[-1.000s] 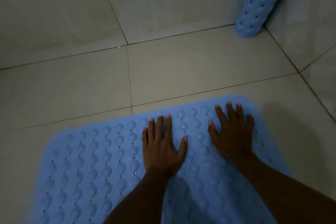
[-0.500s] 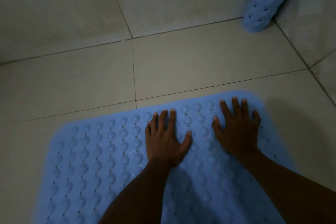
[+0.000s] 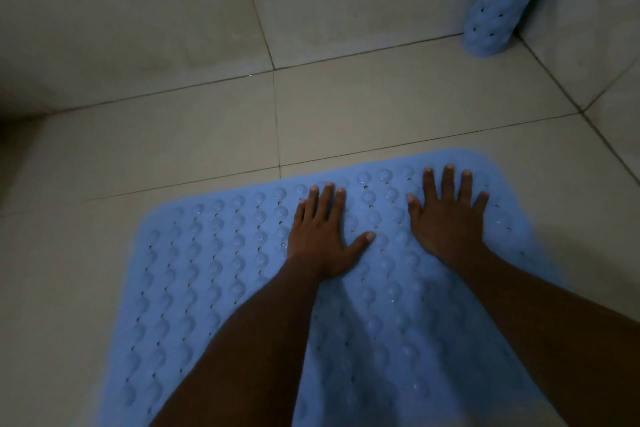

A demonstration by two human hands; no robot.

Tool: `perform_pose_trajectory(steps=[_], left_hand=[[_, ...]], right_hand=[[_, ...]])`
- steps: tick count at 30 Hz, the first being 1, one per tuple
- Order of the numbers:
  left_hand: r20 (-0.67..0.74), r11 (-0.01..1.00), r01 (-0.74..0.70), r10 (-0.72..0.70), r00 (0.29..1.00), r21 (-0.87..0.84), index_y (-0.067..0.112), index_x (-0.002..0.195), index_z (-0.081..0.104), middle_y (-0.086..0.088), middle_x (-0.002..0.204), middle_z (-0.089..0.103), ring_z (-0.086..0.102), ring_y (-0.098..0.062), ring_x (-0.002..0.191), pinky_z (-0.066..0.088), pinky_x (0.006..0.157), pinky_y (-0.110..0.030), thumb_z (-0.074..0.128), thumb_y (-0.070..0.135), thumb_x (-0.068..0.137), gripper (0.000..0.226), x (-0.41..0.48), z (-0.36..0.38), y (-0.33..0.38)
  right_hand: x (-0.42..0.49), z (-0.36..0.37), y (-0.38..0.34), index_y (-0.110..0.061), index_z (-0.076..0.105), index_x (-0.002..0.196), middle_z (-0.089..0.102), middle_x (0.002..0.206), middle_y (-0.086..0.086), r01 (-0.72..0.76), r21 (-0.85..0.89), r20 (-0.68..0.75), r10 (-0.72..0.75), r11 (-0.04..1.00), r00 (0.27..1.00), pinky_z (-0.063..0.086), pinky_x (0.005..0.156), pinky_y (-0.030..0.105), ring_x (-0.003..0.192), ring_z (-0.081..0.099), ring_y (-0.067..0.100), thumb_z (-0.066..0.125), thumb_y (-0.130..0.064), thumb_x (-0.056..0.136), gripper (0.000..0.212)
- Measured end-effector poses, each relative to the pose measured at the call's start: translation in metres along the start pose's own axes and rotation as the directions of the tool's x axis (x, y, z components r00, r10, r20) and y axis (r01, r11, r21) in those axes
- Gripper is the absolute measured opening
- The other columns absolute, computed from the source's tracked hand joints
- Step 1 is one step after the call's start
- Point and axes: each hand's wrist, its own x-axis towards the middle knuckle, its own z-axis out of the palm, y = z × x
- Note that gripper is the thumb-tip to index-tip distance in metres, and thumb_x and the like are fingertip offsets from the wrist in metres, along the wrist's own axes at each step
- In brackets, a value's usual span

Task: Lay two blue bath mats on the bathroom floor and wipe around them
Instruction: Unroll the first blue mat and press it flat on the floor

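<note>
Mat one (image 3: 207, 270) lies unrolled on the near floor (image 3: 346, 114). Left grip (image 3: 322, 236) and right grip (image 3: 446, 215) are both open, palms flat near its far edge, probably pressing it down so it beds onto the tiles. Mat two (image 3: 491, 7) stands rolled in the far right corner, not yet laid.

The near mat (image 3: 207, 288) is seen to be blue rubbery plastic, matt, studded with glossy round bumps and pierced by small holes. The same perforated skin is shown by the rolled mat (image 3: 493, 3) far right. The floor (image 3: 381, 107) and wall (image 3: 138, 10) are faced in smooth, faintly glossy pale tile.
</note>
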Motion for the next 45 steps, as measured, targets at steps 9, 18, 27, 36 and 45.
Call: perform_pose_trajectory(steps=[9,18,27,36,45], left_hand=[[0.046,0.998,0.003,-0.006,0.999,0.056,0.03,0.162,-0.007,0.007,0.168,-0.018,-0.018,-0.017,0.155,-0.002,0.126,-0.045,0.002,0.079,0.084,0.093,-0.11,0.0,-0.094],[-0.052,0.946,0.318,-0.321,0.946,-0.055,0.023,0.162,-0.004,0.0,0.171,-0.004,-0.008,-0.024,0.157,0.001,0.127,-0.044,0.004,0.08,0.086,0.095,-0.125,-0.024,-0.205],[-0.292,0.901,0.404,-0.433,0.853,-0.157,0.017,0.162,0.019,-0.006,0.167,0.022,0.014,-0.027,0.155,0.012,0.126,-0.043,0.022,0.066,0.096,0.082,-0.081,-0.006,-0.221],[-0.219,0.883,0.443,-0.468,0.856,-0.157,0.015,0.162,0.014,-0.007,0.165,0.022,0.016,-0.026,0.153,0.015,0.125,-0.043,0.028,0.068,0.095,0.086,-0.081,-0.015,-0.219],[-0.165,0.877,0.464,-0.479,0.862,-0.126,0.018,0.162,0.014,-0.006,0.164,0.022,0.017,-0.027,0.153,0.019,0.124,-0.045,0.03,0.073,0.093,0.09,-0.078,-0.019,-0.221]], right_hand=[[-0.066,-0.006,-0.06,-0.019,0.027,0.157,0.02,0.166,0.008,0.142,0.035,-0.023,-0.141,0.989,0.99,0.012,0.118,0.066,0.154,0.011,0.031,0.021,-0.056,0.098,0.07],[-0.086,0.001,-0.208,-0.022,0.029,0.156,0.021,0.166,0.003,0.41,0.135,0.052,-0.419,0.902,0.906,0.014,0.121,0.059,0.155,0.011,0.024,0.022,-0.056,0.096,0.069],[-0.079,0.025,-0.264,-0.025,0.036,0.154,0.04,0.154,0.014,0.397,0.017,-0.136,-0.392,0.918,0.91,0.019,0.117,0.062,0.151,0.023,0.031,0.035,-0.047,0.098,0.06],[-0.078,0.019,-0.266,-0.01,0.028,0.156,0.031,0.161,0.013,0.352,-0.003,-0.072,-0.351,0.936,0.933,0.018,0.12,0.057,0.152,0.021,0.028,0.036,-0.049,0.097,0.071],[-0.077,0.018,-0.268,-0.002,0.031,0.153,0.033,0.159,0.014,0.315,0.047,-0.104,-0.309,0.948,0.946,0.019,0.121,0.055,0.151,0.024,0.027,0.043,-0.056,0.094,0.081]])
